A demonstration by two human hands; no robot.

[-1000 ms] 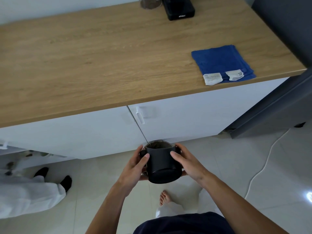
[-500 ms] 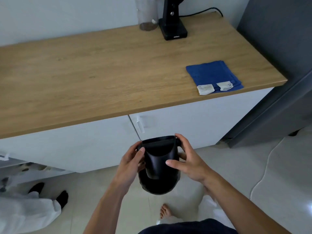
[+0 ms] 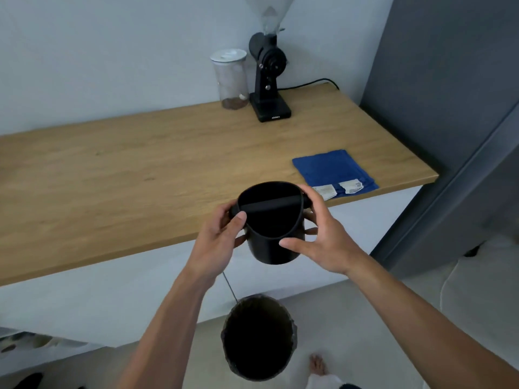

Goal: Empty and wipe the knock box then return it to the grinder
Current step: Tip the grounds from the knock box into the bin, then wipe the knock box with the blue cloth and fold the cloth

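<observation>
The black knock box (image 3: 276, 242) is upright in the air at the counter's front edge, its mouth facing me and its bar across the top. My left hand (image 3: 220, 240) grips its left side and my right hand (image 3: 323, 237) grips its right side. Its inside looks dark and bare. Straight below it on the floor stands a dark bin (image 3: 258, 336) with an open top. The black grinder (image 3: 268, 77) stands at the back of the wooden counter (image 3: 126, 178). A folded blue cloth (image 3: 331, 169) lies on the counter's right end.
A clear jar (image 3: 230, 80) with a white lid and some beans stands left of the grinder. A grey tall unit (image 3: 455, 108) flanks the counter on the right. White cabinet doors (image 3: 98, 293) are below the counter. My bare foot (image 3: 317, 366) is by the bin.
The knock box was tipped upside down low over the bin; both hands have turned it upright and lifted it to counter height. My view has risen, showing the grinder and the bin.
</observation>
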